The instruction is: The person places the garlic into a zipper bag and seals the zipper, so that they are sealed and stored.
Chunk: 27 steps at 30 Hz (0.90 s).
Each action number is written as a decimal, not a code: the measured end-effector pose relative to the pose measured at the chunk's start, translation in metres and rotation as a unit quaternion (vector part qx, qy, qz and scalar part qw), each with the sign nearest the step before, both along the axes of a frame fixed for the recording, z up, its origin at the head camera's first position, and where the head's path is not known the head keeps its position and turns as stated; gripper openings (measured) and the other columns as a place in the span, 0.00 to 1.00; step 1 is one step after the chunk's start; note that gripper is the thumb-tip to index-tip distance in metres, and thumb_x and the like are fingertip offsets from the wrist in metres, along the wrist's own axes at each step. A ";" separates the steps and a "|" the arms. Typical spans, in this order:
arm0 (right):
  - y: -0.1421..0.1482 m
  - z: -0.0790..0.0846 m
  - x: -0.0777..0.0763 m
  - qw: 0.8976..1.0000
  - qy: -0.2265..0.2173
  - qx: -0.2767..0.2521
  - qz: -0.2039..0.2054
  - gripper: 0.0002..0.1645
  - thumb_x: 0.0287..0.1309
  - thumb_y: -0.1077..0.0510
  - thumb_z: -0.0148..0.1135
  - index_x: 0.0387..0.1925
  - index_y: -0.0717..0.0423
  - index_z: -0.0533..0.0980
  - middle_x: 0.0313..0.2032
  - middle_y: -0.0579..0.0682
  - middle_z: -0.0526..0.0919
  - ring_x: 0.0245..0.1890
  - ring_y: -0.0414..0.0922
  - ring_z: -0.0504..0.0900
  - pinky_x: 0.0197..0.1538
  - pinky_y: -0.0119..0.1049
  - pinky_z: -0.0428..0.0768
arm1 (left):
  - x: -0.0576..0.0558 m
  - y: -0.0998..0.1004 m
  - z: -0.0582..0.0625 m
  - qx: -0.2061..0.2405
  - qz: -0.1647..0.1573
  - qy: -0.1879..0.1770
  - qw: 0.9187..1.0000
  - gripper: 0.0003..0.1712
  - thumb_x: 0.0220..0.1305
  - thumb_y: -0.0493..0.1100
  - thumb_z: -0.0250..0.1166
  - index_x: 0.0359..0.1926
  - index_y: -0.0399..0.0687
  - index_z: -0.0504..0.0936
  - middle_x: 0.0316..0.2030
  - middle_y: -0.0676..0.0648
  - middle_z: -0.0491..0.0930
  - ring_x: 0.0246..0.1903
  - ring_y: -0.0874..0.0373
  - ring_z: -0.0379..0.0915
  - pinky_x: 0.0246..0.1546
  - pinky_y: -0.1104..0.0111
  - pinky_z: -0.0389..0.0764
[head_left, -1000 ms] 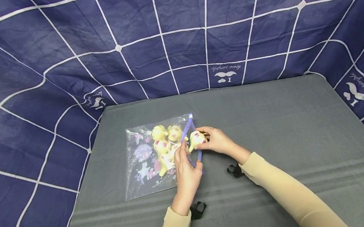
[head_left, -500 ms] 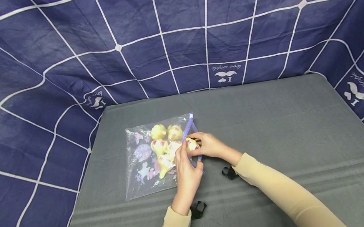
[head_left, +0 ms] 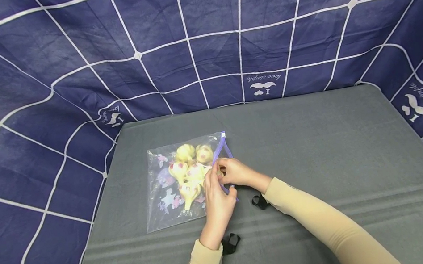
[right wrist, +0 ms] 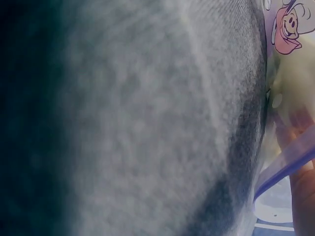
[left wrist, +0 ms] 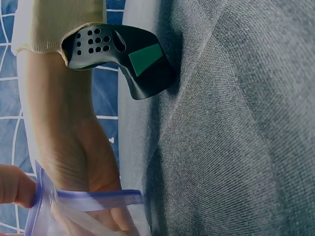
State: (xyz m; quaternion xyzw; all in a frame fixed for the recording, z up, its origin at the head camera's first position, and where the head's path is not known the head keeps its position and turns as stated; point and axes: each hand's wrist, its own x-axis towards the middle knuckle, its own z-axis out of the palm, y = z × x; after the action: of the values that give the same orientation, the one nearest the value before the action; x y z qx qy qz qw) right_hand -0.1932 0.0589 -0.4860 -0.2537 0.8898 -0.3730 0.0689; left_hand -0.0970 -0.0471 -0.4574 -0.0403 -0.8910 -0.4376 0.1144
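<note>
A clear zip bag (head_left: pixel 153 214) with a purple zip strip and printed sea-creature pictures lies flat, its mouth to the right. Several cream garlic bulbs (head_left: pixel 189 190) with purplish patches and stems show inside. My left hand (head_left: pixel 218 201) grips the bag's mouth, its fingers over the top layer. My right hand (head_left: pixel 237 172) reaches into the mouth with curled fingers round a garlic bulb, mostly hidden behind both hands. In the left wrist view the purple strip (left wrist: pixel 101 200) crosses in front of the right hand (left wrist: pixel 98 157). A blurred pale bulb (right wrist: pixel 293 83) shows through plastic in the right wrist view.
Grey cloth (head_left: pixel 318 144) covers the table. Blue fabric with white grid lines (head_left: pixel 221 54) hangs at the back and sides. Each wrist carries a black device, one under the left sleeve (head_left: pixel 231 243) and one under the right (head_left: pixel 259 202).
My right hand has moved left into the bag's mouth with the garlic bulb. Bulbs inside have shifted left. The left hand stays at the bag's mouth.
</note>
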 end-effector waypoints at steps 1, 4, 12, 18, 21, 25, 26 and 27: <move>0.000 0.000 0.000 1.000 -0.002 -0.001 0.002 0.22 0.42 0.59 0.69 0.43 0.60 0.80 0.33 0.48 0.81 0.33 0.40 0.74 0.41 0.30 0.75 | 0.000 0.000 0.000 0.000 0.000 0.000 1.000 0.45 0.49 0.29 0.66 0.70 0.34 0.61 0.62 0.35 0.66 0.58 0.42 0.65 0.56 0.49 0.72; 0.000 0.000 -0.001 1.000 -0.011 0.000 0.008 0.21 0.42 0.60 0.69 0.43 0.60 0.80 0.29 0.46 0.79 0.31 0.39 0.72 0.38 0.28 0.73 | 0.000 0.000 0.000 0.000 -0.001 0.000 1.000 0.45 0.49 0.29 0.67 0.70 0.34 0.61 0.61 0.35 0.66 0.59 0.42 0.65 0.57 0.49 0.71; 0.001 0.001 -0.002 1.000 -0.020 0.010 0.023 0.21 0.42 0.61 0.69 0.43 0.59 0.80 0.28 0.45 0.77 0.31 0.38 0.71 0.36 0.28 0.71 | 0.001 0.000 0.001 -0.001 -0.002 -0.003 1.000 0.45 0.50 0.29 0.67 0.70 0.34 0.61 0.61 0.35 0.66 0.59 0.42 0.64 0.57 0.49 0.71; 0.001 0.003 -0.002 0.999 -0.019 0.015 0.031 0.24 0.43 0.60 0.69 0.46 0.60 0.79 0.31 0.47 0.79 0.32 0.40 0.73 0.39 0.30 0.74 | 0.001 -0.001 0.001 0.000 -0.005 0.000 1.000 0.45 0.50 0.29 0.67 0.71 0.34 0.60 0.61 0.34 0.66 0.59 0.42 0.64 0.56 0.49 0.72; 0.007 0.008 -0.002 0.999 -0.036 0.004 0.032 0.26 0.46 0.57 0.72 0.49 0.60 0.78 0.38 0.50 0.83 0.40 0.43 0.80 0.47 0.34 0.79 | 0.002 -0.001 0.001 -0.003 -0.009 -0.004 1.000 0.45 0.51 0.29 0.66 0.71 0.34 0.60 0.63 0.33 0.64 0.61 0.39 0.63 0.57 0.47 0.71; 0.020 0.018 -0.003 0.996 -0.074 -0.040 0.029 0.34 0.48 0.55 0.76 0.56 0.62 0.75 0.54 0.57 0.82 0.58 0.52 0.80 0.62 0.40 0.76 | 0.001 -0.002 0.001 -0.008 -0.013 -0.012 1.000 0.46 0.51 0.30 0.66 0.72 0.34 0.59 0.65 0.32 0.62 0.65 0.37 0.60 0.60 0.45 0.69; 0.024 0.020 -0.004 0.994 -0.086 -0.058 0.026 0.36 0.48 0.57 0.76 0.58 0.63 0.74 0.57 0.59 0.80 0.60 0.54 0.78 0.64 0.41 0.74 | 0.001 -0.002 0.001 -0.009 -0.015 -0.015 1.000 0.46 0.51 0.30 0.66 0.72 0.35 0.59 0.64 0.33 0.62 0.65 0.37 0.60 0.60 0.45 0.69; 0.027 0.022 -0.004 0.992 -0.093 -0.075 0.025 0.38 0.48 0.58 0.76 0.60 0.65 0.73 0.59 0.61 0.78 0.62 0.55 0.76 0.65 0.42 0.73 | 0.001 -0.002 0.000 -0.008 -0.015 -0.016 1.000 0.46 0.51 0.29 0.66 0.72 0.34 0.58 0.64 0.33 0.63 0.65 0.38 0.59 0.61 0.45 0.69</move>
State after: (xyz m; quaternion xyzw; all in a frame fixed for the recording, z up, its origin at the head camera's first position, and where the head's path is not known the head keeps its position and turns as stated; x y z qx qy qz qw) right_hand -0.1976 0.0860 -0.4642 -0.2442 0.8424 -0.4592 0.1414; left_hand -0.0956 -0.0491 -0.4569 -0.0477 -0.8957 -0.4323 0.0929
